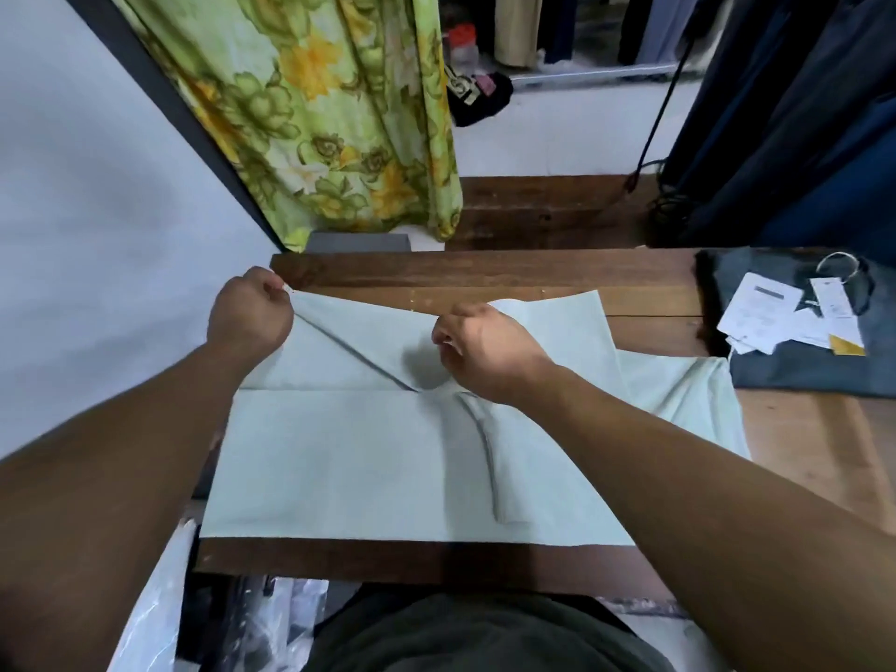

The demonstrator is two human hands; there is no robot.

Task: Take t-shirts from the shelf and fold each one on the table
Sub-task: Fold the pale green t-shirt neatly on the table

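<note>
A pale mint t-shirt (349,458) lies spread across the wooden table (533,278), its near half flat and its far half partly lifted. My left hand (249,312) pinches the shirt's far left corner at the table's left edge. My right hand (480,346) pinches the far edge of the fabric near the middle, so a diagonal crease runs between the two hands. A sleeve (688,395) sticks out to the right.
A folded dark grey garment (814,371) with white paper tags (761,312) lies at the table's right end. A green floral curtain (329,114) hangs behind the table, dark clothes (800,114) hang at the right, and plastic bags (160,599) sit below at the left.
</note>
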